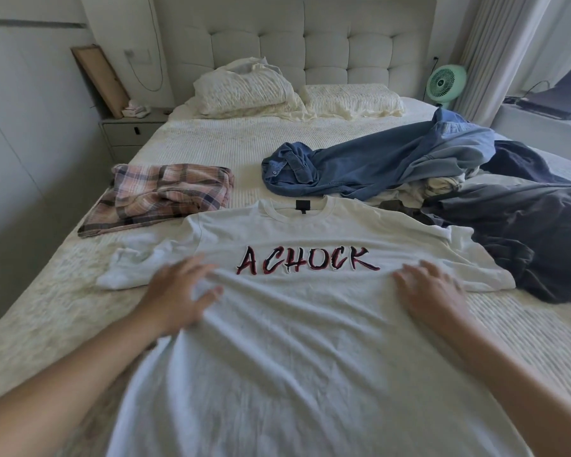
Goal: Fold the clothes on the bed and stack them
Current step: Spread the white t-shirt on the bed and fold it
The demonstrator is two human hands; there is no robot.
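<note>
one view only, from a wide-angle camera worn on the person's head, standing at the foot of the bed and looking forward and down along it toward the headboard. it sits close above the white t-shirt, which fills the lower half of the frame, with both forearms reaching in from the bottom corners. the far pillows and the green fan look small, and the wide lens bends the walls at the edges.

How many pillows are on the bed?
2. A puffy cream pillow lies on the left by the tufted headboard; a flatter cream pillow lies to its right. Others may be hidden underneath.
</note>
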